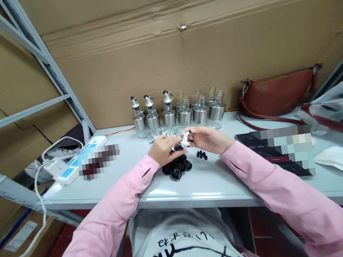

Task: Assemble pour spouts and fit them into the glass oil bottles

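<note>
Both hands meet above the near middle of the table, around a white bottle pour spout (185, 141) with a black tip. My right hand (208, 139) pinches the spout from the right side. My left hand (164, 149) is closed at its left side, fingertips against the spout's lower part. Under my left hand lies a pile of round black caps (177, 170), partly hidden by it. Several small black plugs (202, 155) lie to the right. More white and metallic spout parts (157, 138) show just behind my left hand.
Glass bottles with steel sleeves (185, 117) line the back; three at left bear pour spouts (148, 101). A power strip (80, 159) lies left. A phone-like black device (256, 147), brown bag (277, 94), plastic bag (341, 102) and white tissue (342, 158) are right.
</note>
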A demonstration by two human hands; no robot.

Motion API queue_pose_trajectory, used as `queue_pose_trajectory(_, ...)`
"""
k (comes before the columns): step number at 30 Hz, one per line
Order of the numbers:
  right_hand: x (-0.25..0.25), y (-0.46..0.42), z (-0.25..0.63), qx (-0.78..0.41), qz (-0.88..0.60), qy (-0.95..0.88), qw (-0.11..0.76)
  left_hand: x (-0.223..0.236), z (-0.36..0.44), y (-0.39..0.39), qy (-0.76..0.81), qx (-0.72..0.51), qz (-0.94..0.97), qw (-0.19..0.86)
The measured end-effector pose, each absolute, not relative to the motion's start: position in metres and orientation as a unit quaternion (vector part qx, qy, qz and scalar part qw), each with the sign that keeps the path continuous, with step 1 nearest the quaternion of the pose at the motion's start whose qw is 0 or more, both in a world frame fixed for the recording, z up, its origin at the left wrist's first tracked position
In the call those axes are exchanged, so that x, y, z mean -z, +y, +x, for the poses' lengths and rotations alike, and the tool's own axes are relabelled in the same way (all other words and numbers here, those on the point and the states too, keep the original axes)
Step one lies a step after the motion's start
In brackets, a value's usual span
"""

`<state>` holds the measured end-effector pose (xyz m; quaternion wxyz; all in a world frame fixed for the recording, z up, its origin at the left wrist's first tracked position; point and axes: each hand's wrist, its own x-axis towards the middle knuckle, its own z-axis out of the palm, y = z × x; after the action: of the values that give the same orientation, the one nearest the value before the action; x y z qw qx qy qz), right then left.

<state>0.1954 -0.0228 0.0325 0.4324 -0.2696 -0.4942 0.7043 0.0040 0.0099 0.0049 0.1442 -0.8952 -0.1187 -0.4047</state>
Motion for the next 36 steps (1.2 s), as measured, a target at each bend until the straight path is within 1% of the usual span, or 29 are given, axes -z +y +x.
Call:
queue_pose_trajectory(6, -0.0307, -0.0216, 0.1964, -0.697, -0.255, -0.505, 0.44, -0.005, 0.0032, 0.0098, -0.118, 0.402, -0.898, 0.131)
queue_pose_trajectory(14, -0.0304, -0.0221, 0.1935, -0.663, -0.281, -0.512, 0.468, -0.006, 0.0028, 0.0089, -0.134, 0.413, -0.895, 0.102)
queue_pose_trajectory(23, -0.0318, -0.0246, 0.194, -0.658, -0.271, -0.525, 0.467, -0.007, 0.0033, 0.008, -0.123, 0.417, -0.895, 0.102)
queue_pose_trajectory(29, -0.0324, -0.0242, 0.195, -0.649, -0.27, -0.533, 0.47, -0.0065, 0.0027, 0.0083, -0.144, 0.388, -0.907, 0.078)
queue_pose_trajectory(36, -0.0332, -0.0255, 0.193, -0.632, -0.285, -0.537, 0.482, -0.0062, 0.0026, 0.0091, -0.146, 0.39, -0.906, 0.07)
